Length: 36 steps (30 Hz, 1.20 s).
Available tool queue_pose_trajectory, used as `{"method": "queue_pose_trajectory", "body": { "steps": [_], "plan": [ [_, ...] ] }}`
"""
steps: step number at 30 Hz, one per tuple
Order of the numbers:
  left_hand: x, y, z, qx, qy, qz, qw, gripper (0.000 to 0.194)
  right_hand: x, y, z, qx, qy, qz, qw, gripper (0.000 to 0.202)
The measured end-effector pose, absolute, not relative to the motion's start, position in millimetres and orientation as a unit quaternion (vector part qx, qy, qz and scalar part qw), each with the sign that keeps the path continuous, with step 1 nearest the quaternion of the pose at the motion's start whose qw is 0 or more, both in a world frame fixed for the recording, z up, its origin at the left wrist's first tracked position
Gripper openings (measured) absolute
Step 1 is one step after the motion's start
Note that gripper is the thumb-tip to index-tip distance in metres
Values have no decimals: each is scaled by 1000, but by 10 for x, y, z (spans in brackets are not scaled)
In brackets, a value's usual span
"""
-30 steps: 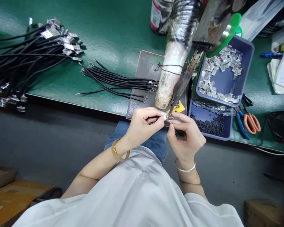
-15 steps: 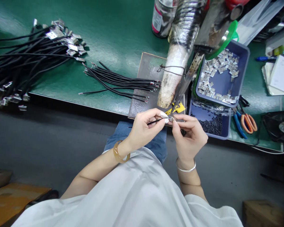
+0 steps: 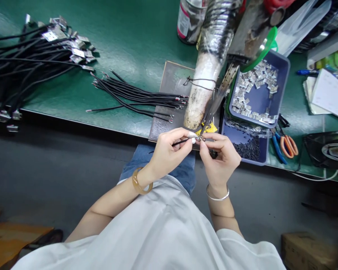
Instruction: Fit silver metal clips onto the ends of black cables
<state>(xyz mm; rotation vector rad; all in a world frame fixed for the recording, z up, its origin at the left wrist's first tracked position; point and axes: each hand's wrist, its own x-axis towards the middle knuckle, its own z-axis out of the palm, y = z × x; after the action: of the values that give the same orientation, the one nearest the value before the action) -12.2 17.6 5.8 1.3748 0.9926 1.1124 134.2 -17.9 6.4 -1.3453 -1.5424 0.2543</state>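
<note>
My left hand (image 3: 170,150) pinches a thin black cable (image 3: 180,142) between thumb and fingers, close to the cable's end. White wrapping covers fingertips of this hand. Facing it, my right hand (image 3: 221,159) is closed in a pinch on a small silvery connector piece (image 3: 198,138) at the cable's tip; its exact shape is mostly hidden by the fingers. Both hands meet at the bench's front edge, just before a yellow piece (image 3: 210,128) beneath the soldering tool (image 3: 219,93). A bundle of black cables (image 3: 141,98) with bared wire ends lies left of them.
A large pile of cables with metal plugs (image 3: 50,52) covers the bench's left. On the right, a blue bin of metal connector shells (image 3: 283,82) sits above a bin of small black parts (image 3: 263,155). Pliers (image 3: 278,148) and orange-handled scissors (image 3: 288,146) lie beside them. A wrapped duct (image 3: 198,90) hangs ahead.
The whole view has shifted slightly, so the bench things appear further left. Both hands keep their pinch at the cable's tip, with the right fingers slightly closer to the left ones.
</note>
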Motion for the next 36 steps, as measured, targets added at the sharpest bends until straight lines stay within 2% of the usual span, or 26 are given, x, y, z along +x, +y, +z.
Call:
{"method": "queue_pose_trajectory", "body": {
  "steps": [7,15,21,24,30,32,34,36],
  "plan": [
    [-127,178,92,590,412,477,505,10,1344,-154,105,-542,-668,53,508,17],
    [-123,154,68,569,422,449,545,12,1370,-206,48,-529,-696,15,485,20],
    [-119,136,92,532,419,432,596,10,1402,-276,82,-549,-666,65,501,15],
    [-136,92,81,546,422,423,587,12,1442,-363,98,-596,-610,57,520,9],
    [-195,8,54,663,394,425,474,11,1394,-410,169,-610,-705,62,357,5],
    [-225,3,66,647,376,409,521,11,1372,-427,199,-612,-691,108,369,14],
    [-262,9,74,582,343,383,630,12,1407,-460,239,-622,-647,156,413,20],
    [-303,27,63,495,302,353,734,15,1520,-470,286,-643,-589,146,467,22]
  ]
}}
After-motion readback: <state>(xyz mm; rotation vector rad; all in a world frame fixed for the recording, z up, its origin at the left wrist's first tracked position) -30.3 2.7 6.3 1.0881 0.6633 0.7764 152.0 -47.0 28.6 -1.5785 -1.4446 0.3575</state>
